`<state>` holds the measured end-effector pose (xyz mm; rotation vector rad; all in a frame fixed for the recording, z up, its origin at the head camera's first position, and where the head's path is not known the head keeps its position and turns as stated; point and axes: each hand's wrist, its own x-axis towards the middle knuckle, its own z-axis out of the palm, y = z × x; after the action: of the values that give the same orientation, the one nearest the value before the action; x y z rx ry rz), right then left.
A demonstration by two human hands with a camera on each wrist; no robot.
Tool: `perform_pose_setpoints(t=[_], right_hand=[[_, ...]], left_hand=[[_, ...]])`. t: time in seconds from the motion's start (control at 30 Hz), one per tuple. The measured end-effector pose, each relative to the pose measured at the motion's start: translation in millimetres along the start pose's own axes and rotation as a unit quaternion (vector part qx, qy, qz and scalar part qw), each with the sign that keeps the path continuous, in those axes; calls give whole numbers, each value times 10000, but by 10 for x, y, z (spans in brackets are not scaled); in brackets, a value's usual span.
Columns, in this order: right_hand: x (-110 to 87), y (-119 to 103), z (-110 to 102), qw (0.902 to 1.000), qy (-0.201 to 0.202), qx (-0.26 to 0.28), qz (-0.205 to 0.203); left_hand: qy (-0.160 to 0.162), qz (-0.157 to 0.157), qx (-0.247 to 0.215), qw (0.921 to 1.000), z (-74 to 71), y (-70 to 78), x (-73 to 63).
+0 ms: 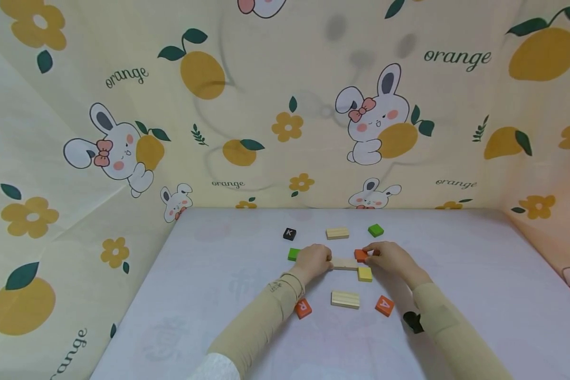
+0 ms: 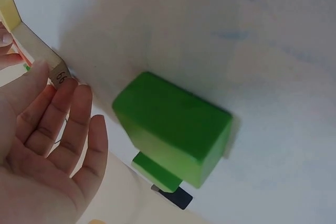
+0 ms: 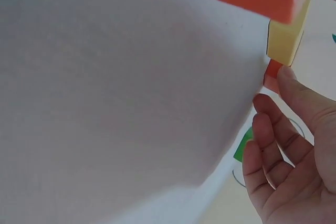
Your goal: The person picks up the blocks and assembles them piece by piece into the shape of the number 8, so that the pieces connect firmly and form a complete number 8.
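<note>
My left hand (image 1: 314,261) holds the left end of a flat wooden block (image 1: 345,264) between thumb and fingertips. Dark digits mark that end (image 2: 60,77) in the left wrist view. At the block's right end, my right hand (image 1: 393,258) pinches an orange block (image 1: 360,255); its thumb lies on the block (image 3: 271,74) in the right wrist view, with the index fingertip beside it. A yellow block (image 1: 364,274) sits just in front of the orange one. Left of my left hand, a green block (image 1: 293,254) is partly hidden behind it.
Behind the hands lie a black K tile (image 1: 290,234), a wooden block (image 1: 337,233) and a green block (image 1: 376,230). Nearer are an orange R tile (image 1: 303,308), another wooden block (image 1: 345,300) and an orange A tile (image 1: 385,306). A patterned cloth (image 1: 285,105) surrounds the white table (image 1: 195,316).
</note>
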<state>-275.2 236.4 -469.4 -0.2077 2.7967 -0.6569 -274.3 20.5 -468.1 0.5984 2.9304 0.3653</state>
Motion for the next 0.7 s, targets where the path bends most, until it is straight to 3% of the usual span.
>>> perform_pose_setpoints(t=[0.2,0.47,0.53,0.7], right_hand=[[0,8,1,10000,5,40,48],[-15,14,5,9999,-10,93,120],[-17,16,6,9999,-7,108,112],[-18,19,8,9998,-18,154,156]], left_hand=[[129,376,734,9965,26,-21,-6],[277,895,1811,9790,35,15,-33],[306,894,1862,9779,39,18,-37],[240,781,1420,9865,32,-8,-40]])
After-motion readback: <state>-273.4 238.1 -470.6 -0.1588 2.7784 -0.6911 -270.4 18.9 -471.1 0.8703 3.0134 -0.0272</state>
